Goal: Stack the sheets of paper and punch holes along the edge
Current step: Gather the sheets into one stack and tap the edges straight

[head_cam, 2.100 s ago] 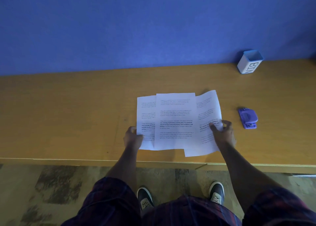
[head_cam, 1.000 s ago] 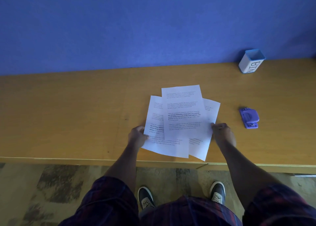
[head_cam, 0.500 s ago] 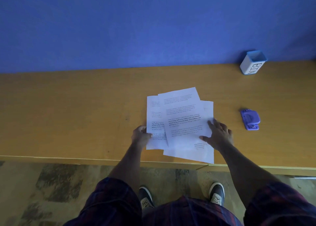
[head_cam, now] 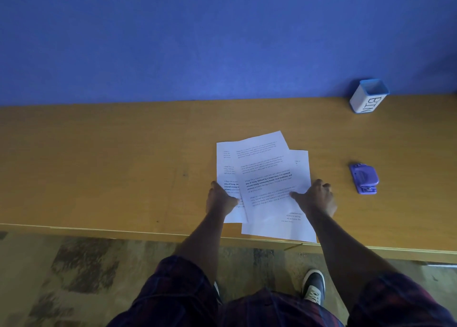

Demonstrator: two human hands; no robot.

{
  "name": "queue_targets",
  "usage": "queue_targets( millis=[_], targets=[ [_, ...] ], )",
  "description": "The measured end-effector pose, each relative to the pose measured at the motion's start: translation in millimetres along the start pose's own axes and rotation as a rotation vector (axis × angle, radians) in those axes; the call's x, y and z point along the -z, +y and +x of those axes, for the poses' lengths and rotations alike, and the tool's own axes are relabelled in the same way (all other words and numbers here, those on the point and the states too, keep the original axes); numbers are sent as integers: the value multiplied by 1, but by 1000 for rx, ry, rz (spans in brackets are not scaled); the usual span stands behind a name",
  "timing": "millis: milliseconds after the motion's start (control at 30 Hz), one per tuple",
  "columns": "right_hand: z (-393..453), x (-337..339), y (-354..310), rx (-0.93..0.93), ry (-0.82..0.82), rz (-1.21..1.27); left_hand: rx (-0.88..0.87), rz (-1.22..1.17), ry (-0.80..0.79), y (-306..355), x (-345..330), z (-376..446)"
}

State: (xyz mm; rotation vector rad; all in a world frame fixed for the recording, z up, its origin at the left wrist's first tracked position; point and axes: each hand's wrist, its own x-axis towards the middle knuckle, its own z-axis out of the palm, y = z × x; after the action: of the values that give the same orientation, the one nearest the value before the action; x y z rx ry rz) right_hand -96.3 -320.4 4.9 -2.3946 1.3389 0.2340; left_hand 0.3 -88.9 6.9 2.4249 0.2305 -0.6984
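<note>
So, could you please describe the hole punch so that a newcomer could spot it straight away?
Start at the long wooden desk below the blue wall. Right of the fanned sheets of paper, beyond the right hand, lies the hole punch. It is small, purple and flat on the desk, unlike the upright white cup lettered BIN farther back.

wooden desk (head_cam: 99, 166) with fanned printed sheets (head_cam: 267, 178), purple hole punch (head_cam: 363, 177), white "bin" cup (head_cam: 369, 96)
</note>
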Motion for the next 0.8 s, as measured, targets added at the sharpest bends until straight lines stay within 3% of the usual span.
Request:
queue_targets(
  millis=[367, 567, 800],
  targets=[
    [0, -7, -15, 86, -52, 12, -16, 374, 4, 14, -21, -15],
    [2, -11, -15, 55, -24, 43, -67, 170, 121, 13, -11, -8],
    [4, -15, -24, 78, -24, 114, -100, 69, 124, 13, -5, -4]
  ],
)
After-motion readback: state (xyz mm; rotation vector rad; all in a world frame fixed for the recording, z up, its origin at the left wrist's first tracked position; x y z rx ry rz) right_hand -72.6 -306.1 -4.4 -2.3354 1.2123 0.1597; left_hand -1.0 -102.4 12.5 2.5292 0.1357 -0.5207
